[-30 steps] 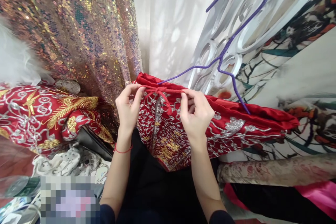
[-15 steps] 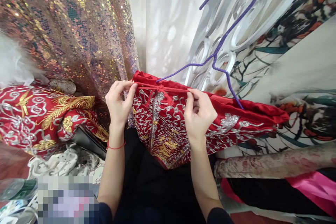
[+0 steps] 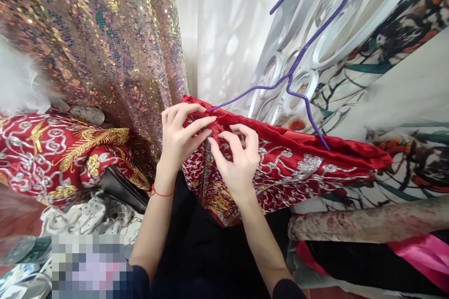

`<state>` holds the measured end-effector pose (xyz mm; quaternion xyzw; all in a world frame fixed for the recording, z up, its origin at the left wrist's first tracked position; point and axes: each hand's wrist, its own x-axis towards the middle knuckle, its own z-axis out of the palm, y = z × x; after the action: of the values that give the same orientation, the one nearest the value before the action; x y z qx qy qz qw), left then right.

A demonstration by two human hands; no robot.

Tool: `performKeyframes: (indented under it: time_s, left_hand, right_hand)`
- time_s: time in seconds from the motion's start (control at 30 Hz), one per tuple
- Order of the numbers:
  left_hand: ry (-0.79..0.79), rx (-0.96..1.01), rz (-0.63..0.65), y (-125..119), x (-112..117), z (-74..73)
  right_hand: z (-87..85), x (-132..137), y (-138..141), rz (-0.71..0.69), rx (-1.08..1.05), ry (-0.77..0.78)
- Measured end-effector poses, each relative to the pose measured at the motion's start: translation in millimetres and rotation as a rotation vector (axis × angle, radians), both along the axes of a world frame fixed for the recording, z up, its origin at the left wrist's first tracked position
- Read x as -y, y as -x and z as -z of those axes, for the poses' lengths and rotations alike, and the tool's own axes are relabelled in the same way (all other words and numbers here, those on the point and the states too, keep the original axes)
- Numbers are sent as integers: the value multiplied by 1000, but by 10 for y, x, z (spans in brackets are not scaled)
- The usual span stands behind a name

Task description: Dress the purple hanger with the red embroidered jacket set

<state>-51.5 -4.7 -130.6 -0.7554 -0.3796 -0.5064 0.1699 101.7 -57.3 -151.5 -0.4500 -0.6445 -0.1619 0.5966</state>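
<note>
Hands at the knotted cord. Half a second earlier the two hands stood apart, each pinching an end of the red cord (image 3: pixel 217 131) and drawing it taut along the top edge of the garment; now they have come together over the knot. The left hand (image 3: pixel 178 139) has its fingers spread and extended, with a narrow gap between thumb and index at the knot. The right hand (image 3: pixel 240 161) is curled, its thumb and index tips brought close just below the knot. Whether either hand grips the cord firmly cannot be told, since the fingers partly cover it. The cord's dangling ends, plain to see earlier, are now mostly hidden. The embroidered red garment (image 3: pixel 308 166) lies in front of the person, its satin edge uppermost, below and around the hands. The purple hanger (image 3: pixel 298 63) keeps its place, both lower arms reaching into the garment's opening. To the left, the second embroidered garment (image 3: pixel 70 161) remains beside the sequined cloth (image 3: pixel 105 32).
</note>
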Motion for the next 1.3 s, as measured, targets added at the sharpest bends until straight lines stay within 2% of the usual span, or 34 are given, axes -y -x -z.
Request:
performKeyframes:
  time_s: [0.23,0.43,0.53,0.7,0.8,0.93,1.1,1.2,1.3]
  left_hand:
    - [26,22,42,-106,-1,35]
    - [-57,116,9,-163,-49,74]
    - [14,109,26,-126,-45,71]
    - [169,172,172,36,4,110]
    - [246,246,254,159,15,153]
    - [449,401,388,261,6,208]
    - [679,752,604,246,-49,234]
    - [689,893,687,176,-96,183]
    - [625,948,649,89,-114,96]
  right_hand:
    - [6,-22,4,-33,-20,60]
    - [116,48,-103,-25,-29,54]
    - [148,88,-157,-66,-60,113]
    - [87,62,-163,-130,-232,346]
    - [52,18,-149,-141,-168,431]
    - [41,20,-159,-149,-104,378]
    - [-57,71,-273,-192,-231,326]
    - [-152,52,-358,-232,-287,289]
    - [-192,-2,-415,-219,-296,232]
